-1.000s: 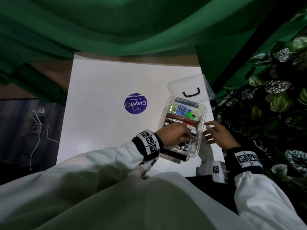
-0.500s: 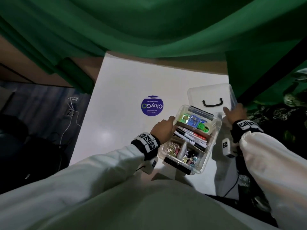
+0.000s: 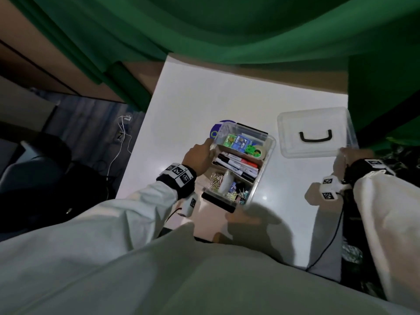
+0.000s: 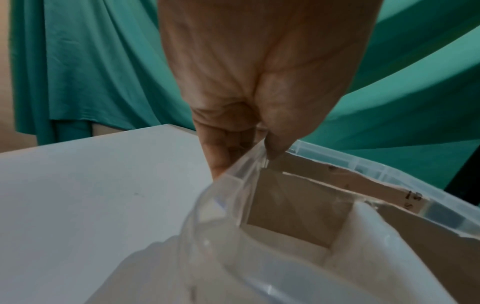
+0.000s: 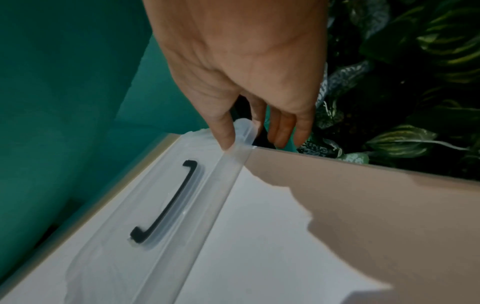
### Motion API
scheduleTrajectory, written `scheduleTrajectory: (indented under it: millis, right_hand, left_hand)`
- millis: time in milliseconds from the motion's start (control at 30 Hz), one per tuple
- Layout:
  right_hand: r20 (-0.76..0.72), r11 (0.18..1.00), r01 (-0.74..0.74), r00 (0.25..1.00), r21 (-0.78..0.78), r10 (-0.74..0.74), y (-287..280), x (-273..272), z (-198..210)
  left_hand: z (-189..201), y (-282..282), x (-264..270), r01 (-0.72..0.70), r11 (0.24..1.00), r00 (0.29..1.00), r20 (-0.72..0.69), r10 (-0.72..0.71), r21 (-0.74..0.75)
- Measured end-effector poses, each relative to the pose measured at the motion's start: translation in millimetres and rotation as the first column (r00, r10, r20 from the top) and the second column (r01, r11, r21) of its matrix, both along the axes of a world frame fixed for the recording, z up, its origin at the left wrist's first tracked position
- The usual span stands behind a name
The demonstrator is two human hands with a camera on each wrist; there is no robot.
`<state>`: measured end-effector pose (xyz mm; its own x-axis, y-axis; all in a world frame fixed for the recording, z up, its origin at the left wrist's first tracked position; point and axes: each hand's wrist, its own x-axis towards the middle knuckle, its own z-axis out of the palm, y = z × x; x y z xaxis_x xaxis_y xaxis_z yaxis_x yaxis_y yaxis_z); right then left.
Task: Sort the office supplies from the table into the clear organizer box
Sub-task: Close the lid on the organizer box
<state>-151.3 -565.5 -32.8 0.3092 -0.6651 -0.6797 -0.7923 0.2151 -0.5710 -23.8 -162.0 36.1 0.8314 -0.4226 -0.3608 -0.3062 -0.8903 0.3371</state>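
Seemingly the sorting is nearly done: the box on the table has every compartment filled, with markers in the middle, paper clips at its near end and a tape roll at the far end, and no loose supplies show beside it. The left hand pinches the box's left rim. Right of the box, apart from it, the lid lies flat with the right hand pinching its edge; closing looks to be what's left
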Motion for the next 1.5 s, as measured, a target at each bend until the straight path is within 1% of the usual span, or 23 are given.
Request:
scheduleTrajectory:
  millis: [67,100,133,200,267,333,400,467,500,600,700,733,800,833,867,900,933,1000,1100,1233,1300,1433,1500]
  right_hand:
    - [0.057,0.982,0.127,0.991,-0.143,-0.120,6,4,13]
    - [0.142,0.959,0.210,0.973,-0.191,-0.184,8,7,16]
    - [0.270,0.947,0.263,0.940,-0.183,-0.209,8,10,18]
    - [0.493,0.934,0.336,0.836,-0.117,-0.239,15,16,35]
    - [0.640,0.923,0.355,0.747,-0.151,-0.182,22,19,63]
    - [0.733,0.905,0.358,0.675,-0.231,-0.081,27,22,95]
    - [0.803,0.887,0.399,0.594,-0.234,-0.055,33,24,130]
    - [0.848,0.899,0.380,0.529,-0.216,-0.020,38,28,159]
    - [0.848,0.913,0.348,0.530,-0.214,-0.003,41,32,167]
    - [0.782,0.959,0.200,0.623,-0.202,0.035,61,46,163]
    - [0.690,0.990,0.028,0.720,-0.140,0.077,112,56,130]
    - [0.663,0.995,-0.013,0.745,-0.099,0.076,131,56,116]
    - [0.604,0.994,-0.087,0.789,-0.064,0.108,169,59,94]
    - [0.533,0.984,-0.125,0.828,-0.127,0.174,183,60,84]
    - [0.427,0.953,-0.172,0.863,-0.251,0.269,193,60,77]
    - [0.309,0.891,-0.219,0.882,-0.398,0.355,199,59,70]
    - [0.211,0.817,-0.265,0.883,-0.512,0.419,202,57,65]
    - [0.078,0.717,-0.372,0.858,-0.589,0.508,203,54,58]
    - [0.004,0.694,-0.504,0.807,-0.514,0.590,197,55,54]
    - [-0.097,0.613,-0.571,0.770,-0.547,0.630,196,58,63]
    - [-0.149,0.612,-0.586,0.775,-0.531,0.614,197,61,67]
    - [-0.206,0.673,-0.601,0.792,-0.430,0.575,193,73,74]
    - [-0.219,0.669,-0.620,0.779,-0.410,0.587,191,79,78]
  left_hand:
    - [-2,1,1,-0.001,1.000,1.000,0.006,0.001,0.004]
    - [-2,1,1,-0.001,1.000,1.000,0.010,0.001,0.004]
    - [-3,1,0,-0.005,1.000,1.000,0.017,0.005,0.010]
    - [-5,2,1,-0.005,1.000,0.999,0.033,0.005,0.012]
    - [-8,5,2,0.002,1.000,0.999,0.038,-0.002,0.021]
    - [-8,7,4,0.005,0.999,0.999,0.043,-0.007,0.036]
    - [-6,9,7,0.008,1.000,1.000,0.013,-0.008,0.029]
    - [-6,10,12,0.010,0.999,1.000,-0.009,-0.011,-0.040]
    - [-4,10,15,0.011,0.995,1.000,0.003,-0.011,-0.103]
    - [16,4,14,0.035,0.921,0.999,0.035,-0.023,-0.387]
    - [36,0,7,-0.060,0.838,0.996,-0.092,0.012,-0.542]
    - [38,0,3,-0.094,0.827,0.991,-0.134,0.023,-0.555]
    - [36,3,2,-0.085,0.835,0.992,-0.122,0.022,-0.544]
    - [29,6,2,-0.069,0.854,0.994,-0.110,0.014,-0.515]
    - [25,9,0,-0.075,0.881,0.992,-0.124,0.019,-0.467]
    - [20,13,-1,-0.079,0.903,0.990,-0.139,0.022,-0.422]
    - [16,16,-3,-0.074,0.924,0.988,-0.150,0.018,-0.376]
    - [9,21,-10,-0.056,0.941,0.987,-0.158,0.003,-0.333]
    - [-1,28,-16,-0.048,0.930,0.993,-0.116,0.005,-0.363]
    - [-2,30,-17,-0.061,0.933,0.993,-0.115,0.021,-0.355]
    - [2,30,-14,-0.079,0.939,0.991,-0.132,0.036,-0.335]
    - [11,26,-7,-0.145,0.937,0.980,-0.180,0.090,-0.318]
    - [12,24,-6,-0.145,0.936,0.980,-0.177,0.091,-0.321]
